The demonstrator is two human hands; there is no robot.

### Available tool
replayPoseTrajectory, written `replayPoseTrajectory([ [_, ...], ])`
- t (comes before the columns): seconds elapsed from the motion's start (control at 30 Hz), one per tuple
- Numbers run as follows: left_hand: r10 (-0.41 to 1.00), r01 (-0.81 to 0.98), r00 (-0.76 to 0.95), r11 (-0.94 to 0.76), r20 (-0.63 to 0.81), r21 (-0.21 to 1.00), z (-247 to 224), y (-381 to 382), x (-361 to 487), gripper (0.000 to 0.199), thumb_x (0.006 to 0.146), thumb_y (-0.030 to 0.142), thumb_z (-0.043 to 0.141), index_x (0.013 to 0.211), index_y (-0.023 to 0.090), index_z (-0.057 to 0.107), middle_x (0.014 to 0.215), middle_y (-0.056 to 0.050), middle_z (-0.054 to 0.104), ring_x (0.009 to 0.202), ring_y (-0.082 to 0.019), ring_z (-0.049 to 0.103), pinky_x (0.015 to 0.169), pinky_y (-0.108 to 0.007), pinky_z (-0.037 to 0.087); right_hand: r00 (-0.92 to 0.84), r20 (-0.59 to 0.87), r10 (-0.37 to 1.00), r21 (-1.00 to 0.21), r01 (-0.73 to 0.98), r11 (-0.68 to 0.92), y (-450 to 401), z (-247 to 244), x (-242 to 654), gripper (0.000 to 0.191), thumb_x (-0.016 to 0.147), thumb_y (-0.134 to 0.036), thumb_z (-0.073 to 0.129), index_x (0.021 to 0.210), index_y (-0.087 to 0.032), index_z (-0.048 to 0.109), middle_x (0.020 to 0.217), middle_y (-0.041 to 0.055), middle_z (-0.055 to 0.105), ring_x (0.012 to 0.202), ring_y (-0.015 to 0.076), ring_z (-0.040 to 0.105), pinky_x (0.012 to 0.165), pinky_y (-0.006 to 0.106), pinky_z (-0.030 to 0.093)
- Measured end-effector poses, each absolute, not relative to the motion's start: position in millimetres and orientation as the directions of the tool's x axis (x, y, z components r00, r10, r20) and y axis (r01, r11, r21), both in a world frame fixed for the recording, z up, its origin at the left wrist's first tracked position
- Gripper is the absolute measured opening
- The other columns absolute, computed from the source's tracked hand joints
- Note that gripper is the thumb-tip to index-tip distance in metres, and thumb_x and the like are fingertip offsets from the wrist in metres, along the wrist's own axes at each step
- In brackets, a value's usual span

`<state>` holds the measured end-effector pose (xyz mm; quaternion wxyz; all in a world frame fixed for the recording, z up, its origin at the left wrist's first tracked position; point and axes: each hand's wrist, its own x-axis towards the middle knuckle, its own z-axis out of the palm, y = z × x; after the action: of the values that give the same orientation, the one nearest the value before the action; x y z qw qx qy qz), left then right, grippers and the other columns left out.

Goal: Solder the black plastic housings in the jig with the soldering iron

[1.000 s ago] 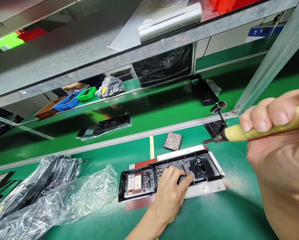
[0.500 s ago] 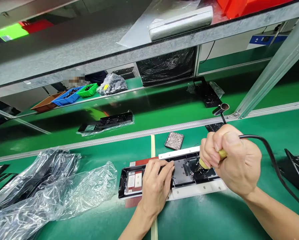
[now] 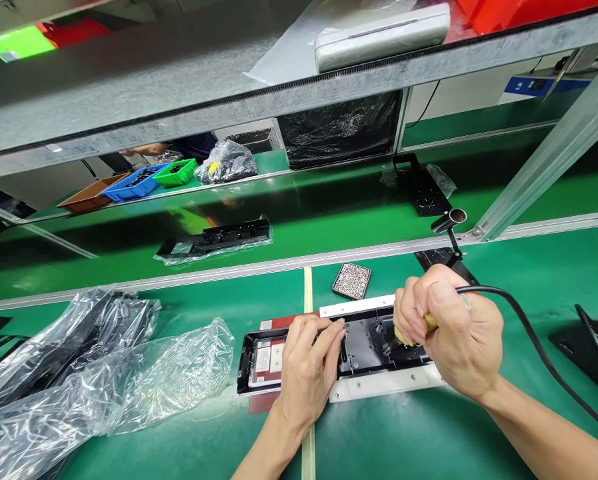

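Note:
A long black plastic housing (image 3: 363, 362), open side up, lies on the bench between white fixture rails (image 3: 386, 385). My left hand (image 3: 309, 360) bends across its middle, fingers curled inside and thumb toward the near edge, gripping it. Whether a small part sits between the fingertips is hidden. In my right fist (image 3: 451, 327) is a corded soldering iron with a yellow handle (image 3: 431, 323), pointed down into the right half of the housing. Its tip is hidden by the fingers. A small square tray of tiny metal pieces (image 3: 351, 281) lies just behind the housing.
A metal iron stand (image 3: 451, 221) rises behind my right hand, and the black cord (image 3: 533, 327) trails right. Clear plastic bags (image 3: 179, 380) with black parts lie left. A metal shelf (image 3: 219, 117) crosses overhead. Beyond are small bins (image 3: 136, 183) and a person's arm (image 3: 151, 149).
My right hand with the soldering iron has shifted a little left along the housing. My left hand stays on the housing. The view has tilted slightly.

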<state>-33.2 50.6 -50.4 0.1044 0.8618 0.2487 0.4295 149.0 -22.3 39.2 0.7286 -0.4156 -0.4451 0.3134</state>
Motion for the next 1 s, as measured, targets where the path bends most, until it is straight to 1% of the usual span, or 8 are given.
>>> replayPoseTrajectory([
  [0.17,0.573,0.338,0.517,-0.819,0.636,0.463,-48.1,51.5,-32.6,0.024,0.099,0.007,0.064,0.118,0.019,0.072,0.096,-0.007,0.070,0.092,-0.021,0.059,0.085,-0.038,0.055,0.366,0.380,0.850,-0.893,-0.094,0.440,-31.2,27.4,153.3,0.036,0.108,-0.036,0.052,0.076,-0.021,0.052,0.060,-0.0026,0.048,0.052,0.0120,0.045,0.049,0.029,0.035],
  [0.23,0.626,0.393,0.559,-0.777,0.544,0.491,-46.1,58.4,-28.5,0.022,0.103,0.015,0.060,0.120,0.021,0.072,0.099,-0.006,0.072,0.093,-0.022,0.060,0.085,-0.039,0.055,0.345,0.371,0.862,-0.903,-0.083,0.422,-35.3,21.1,159.4,0.033,0.109,-0.034,0.049,0.079,-0.021,0.054,0.062,-0.0016,0.050,0.055,0.0133,0.048,0.051,0.031,0.038],
  [0.33,0.653,0.483,0.647,-0.750,0.393,0.452,-41.2,82.6,-14.1,0.023,0.105,0.024,0.056,0.123,0.024,0.071,0.104,-0.006,0.075,0.098,-0.025,0.064,0.091,-0.043,0.055,0.329,0.375,0.867,-0.915,-0.022,0.404,-37.3,15.5,169.6,0.032,0.110,-0.033,0.045,0.082,-0.022,0.056,0.066,0.0003,0.053,0.060,0.0156,0.052,0.053,0.032,0.039],
  [0.43,0.646,0.511,0.724,-0.738,0.241,0.441,-35.7,119.9,6.6,0.024,0.103,0.026,0.057,0.121,0.021,0.071,0.108,-0.008,0.076,0.105,-0.027,0.068,0.100,-0.043,0.053,0.336,0.420,0.843,-0.898,0.022,0.439,-36.0,17.0,173.7,0.034,0.110,-0.033,0.045,0.079,-0.022,0.055,0.063,0.0004,0.052,0.058,0.0158,0.052,0.049,0.030,0.037],
  [0.5,0.641,0.510,0.749,-0.719,0.167,0.472,-34.9,144.2,21.2,0.021,0.101,0.024,0.057,0.115,0.019,0.073,0.107,-0.008,0.077,0.103,-0.026,0.070,0.097,-0.039,0.054,0.350,0.447,0.824,-0.884,0.029,0.467,-35.3,19.7,173.0,0.035,0.109,-0.033,0.046,0.077,-0.022,0.056,0.060,0.0000,0.052,0.054,0.0152,0.051,0.047,0.029,0.036],
  [0.63,0.629,0.500,0.765,-0.714,0.136,0.490,-40.7,172.3,46.6,0.021,0.097,0.013,0.055,0.097,0.018,0.076,0.099,-0.006,0.077,0.095,-0.024,0.071,0.083,-0.033,0.055,0.368,0.443,0.817,-0.881,0.013,0.472,-34.9,23.6,170.7,0.037,0.109,-0.035,0.046,0.076,-0.022,0.057,0.057,0.0004,0.052,0.051,0.0151,0.050,0.046,0.029,0.038],
  [0.73,0.627,0.504,0.769,-0.715,0.126,0.484,-46.1,176.6,58.9,0.022,0.093,0.009,0.057,0.083,0.018,0.074,0.090,-0.007,0.075,0.093,-0.025,0.070,0.081,-0.033,0.055,0.382,0.439,0.813,-0.881,0.004,0.473,-34.0,25.9,170.2,0.038,0.108,-0.035,0.046,0.074,-0.022,0.057,0.056,0.0011,0.052,0.050,0.0154,0.050,0.045,0.028,0.037],
  [1.0,0.678,0.557,0.729,-0.668,0.094,0.494,-57.0,173.6,78.6,0.018,0.091,0.013,0.061,0.077,0.014,0.073,0.096,-0.015,0.073,0.107,-0.032,0.068,0.092,-0.044,0.056,0.393,0.426,0.815,-0.883,-0.019,0.470,-34.0,28.1,169.6,0.036,0.108,-0.035,0.047,0.076,-0.023,0.059,0.058,0.0014,0.052,0.051,0.0162,0.052,0.044,0.029,0.038],
])
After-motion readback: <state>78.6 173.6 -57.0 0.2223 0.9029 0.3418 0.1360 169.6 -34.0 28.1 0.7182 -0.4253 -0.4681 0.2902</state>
